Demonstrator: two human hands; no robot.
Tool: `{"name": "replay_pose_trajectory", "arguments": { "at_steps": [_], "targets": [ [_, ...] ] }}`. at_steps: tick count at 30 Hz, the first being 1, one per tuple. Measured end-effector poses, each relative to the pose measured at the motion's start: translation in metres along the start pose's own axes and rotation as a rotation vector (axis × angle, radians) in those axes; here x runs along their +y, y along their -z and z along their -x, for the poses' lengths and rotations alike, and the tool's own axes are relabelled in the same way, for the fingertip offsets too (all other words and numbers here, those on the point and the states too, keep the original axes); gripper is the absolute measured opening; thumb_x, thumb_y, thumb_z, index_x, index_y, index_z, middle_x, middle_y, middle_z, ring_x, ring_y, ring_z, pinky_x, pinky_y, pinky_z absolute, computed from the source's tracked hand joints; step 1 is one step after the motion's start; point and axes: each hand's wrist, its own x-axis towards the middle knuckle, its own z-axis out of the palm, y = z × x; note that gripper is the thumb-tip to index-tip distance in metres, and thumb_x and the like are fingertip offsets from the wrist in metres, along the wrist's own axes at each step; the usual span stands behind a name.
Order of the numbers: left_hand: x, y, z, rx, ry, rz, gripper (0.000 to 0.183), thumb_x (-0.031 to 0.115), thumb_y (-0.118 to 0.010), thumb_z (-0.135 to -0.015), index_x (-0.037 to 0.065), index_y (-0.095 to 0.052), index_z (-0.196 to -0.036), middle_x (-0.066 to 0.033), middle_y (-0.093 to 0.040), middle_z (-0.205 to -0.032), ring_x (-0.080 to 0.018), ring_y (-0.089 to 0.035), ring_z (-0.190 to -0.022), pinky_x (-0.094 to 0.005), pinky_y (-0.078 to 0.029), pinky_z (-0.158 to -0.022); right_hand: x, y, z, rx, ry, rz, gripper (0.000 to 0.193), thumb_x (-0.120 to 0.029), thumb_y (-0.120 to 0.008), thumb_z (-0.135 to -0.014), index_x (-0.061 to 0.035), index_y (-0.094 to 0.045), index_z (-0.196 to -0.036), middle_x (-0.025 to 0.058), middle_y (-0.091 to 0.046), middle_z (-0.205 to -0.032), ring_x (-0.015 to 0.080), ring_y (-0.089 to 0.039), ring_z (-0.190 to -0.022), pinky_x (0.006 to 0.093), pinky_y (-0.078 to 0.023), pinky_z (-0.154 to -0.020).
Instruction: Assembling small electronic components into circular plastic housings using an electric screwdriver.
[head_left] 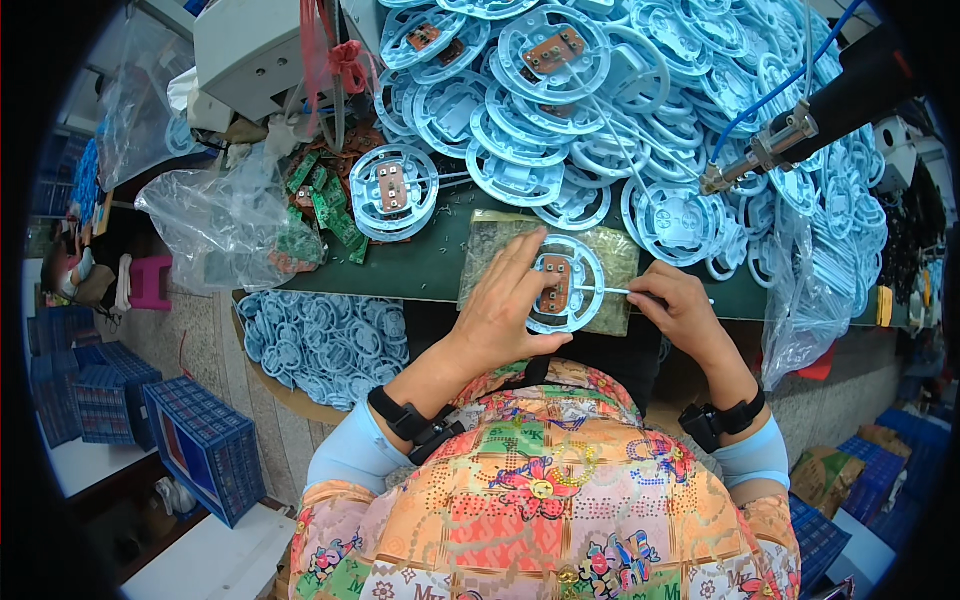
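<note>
The left hand (505,305) is pressing the light, stiff ring (566,284) flat; the right hand (680,310), at 3 o'clock, is pinching a thin wire (604,290). Grip the rim, not the board.

Ring-shaped plastic part (566,282) resting on a mat (612,262) at the table's (420,265) near edge, left hand (505,305) on it, right hand (675,305) just to its right. Behind, a heap of like rings (600,100). Left, circuit boards (330,205) beside a plastic bag (220,225). Below left, a basket of parts (320,345).
</note>
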Motion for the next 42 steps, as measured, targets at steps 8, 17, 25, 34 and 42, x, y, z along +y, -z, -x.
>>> {"name": "replay_pose_trajectory", "arguments": {
  "at_steps": [8,17,25,34,42],
  "targets": [
    [0.002,0.007,-0.003,-0.059,-0.025,-0.023,0.069,0.023,-0.092,-0.054,0.002,-0.060,-0.111,-0.0285,-0.040,-0.145,-0.0467,-0.042,-0.133,-0.0510,-0.036,-0.109,-0.002,-0.011,0.002,0.014,0.005,-0.029,0.012,-0.005,-0.072,-0.082,-0.0038,-0.067,-0.092,0.0087,-0.057,-0.079,0.0284,-0.060,-0.068,0.0367,-0.046,-0.059],
    [0.007,0.012,-0.008,-0.117,-0.017,-0.101,0.069,0.027,-0.092,-0.055,0.003,-0.060,-0.111,-0.0280,-0.042,-0.144,-0.0456,-0.043,-0.131,-0.0525,-0.036,-0.108,-0.020,0.023,0.000,0.431,0.240,0.284,0.012,0.001,-0.071,-0.078,-0.0024,-0.064,-0.087,0.0084,-0.063,-0.086,0.0268,-0.061,-0.077,0.0363,-0.049,-0.071],
    [0.012,0.016,-0.007,-0.112,-0.015,-0.126,0.066,0.027,-0.091,-0.056,0.003,-0.061,-0.110,-0.0276,-0.042,-0.143,-0.0445,-0.042,-0.131,-0.0513,-0.036,-0.108,-0.024,0.152,-0.093,0.720,0.246,-0.567,0.047,-0.014,-0.067,-0.086,0.0052,-0.052,-0.126,0.0132,-0.063,-0.109,0.0207,-0.063,-0.101,0.0325,-0.049,-0.091],
    [0.011,0.011,-0.009,-0.099,-0.083,-0.113,0.067,0.030,-0.091,-0.057,0.005,-0.060,-0.111,-0.0287,-0.044,-0.142,-0.0443,-0.044,-0.130,-0.0523,-0.035,-0.108,-0.072,0.178,-0.082,0.712,0.424,-0.367,0.028,-0.013,-0.056,-0.094,0.0048,-0.063,-0.114,0.0144,-0.069,-0.098,0.0220,-0.070,-0.083,0.0342,-0.058,-0.077],
    [0.007,-0.002,-0.007,0.005,-0.127,-0.279,0.033,0.021,-0.077,-0.077,0.007,-0.065,-0.103,-0.0232,-0.057,-0.130,-0.0419,-0.053,-0.117,-0.0505,-0.038,-0.102,-0.139,0.092,-0.096,0.679,0.290,-0.686,0.047,-0.017,-0.079,-0.073,-0.0020,-0.055,-0.111,-0.0009,-0.052,-0.081,0.0101,-0.053,-0.069,0.0265,-0.045,-0.061]
  ]
}}
